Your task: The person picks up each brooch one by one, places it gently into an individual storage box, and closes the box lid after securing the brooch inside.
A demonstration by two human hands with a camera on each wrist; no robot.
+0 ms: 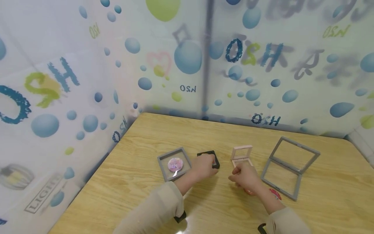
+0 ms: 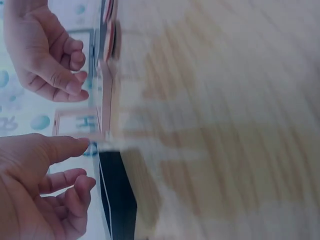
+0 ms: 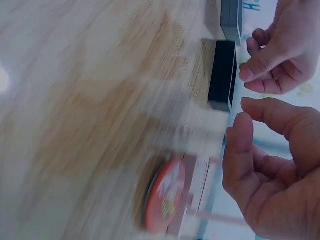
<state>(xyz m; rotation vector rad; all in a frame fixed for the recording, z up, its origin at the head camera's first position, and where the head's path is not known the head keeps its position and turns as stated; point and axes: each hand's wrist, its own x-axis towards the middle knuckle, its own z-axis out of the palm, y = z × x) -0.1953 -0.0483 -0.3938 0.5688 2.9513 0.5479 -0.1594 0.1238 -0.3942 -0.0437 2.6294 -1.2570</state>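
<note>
Beige sleeves point(image 1: 152, 211) lie nearest the camera, over the table point(image 1: 222, 208). Beside the right forearm is a red badge point(image 1: 275, 194); an orange badge point(image 3: 166, 197) rests near the right hand point(image 1: 245, 177). Both hands appear empty: right thumb and forefinger close with a gap between, the left hand point(image 1: 203, 165) with thumb extended and fingers loosely curled. Risk, as judged: a low right-hand sweep could knock the raised lid of the pink case point(image 1: 242, 159) or shove the orange badge; a careless left-hand drop could skew the black case point(image 3: 222, 75). The black case sits below the left hand, contact not determinable; the pink case stands just beyond the right. Outboard are a gray case point(image 1: 162, 169), left, containing a pink badge point(image 1: 175, 164), and a larger open gray case point(image 1: 285, 165), right.
</note>
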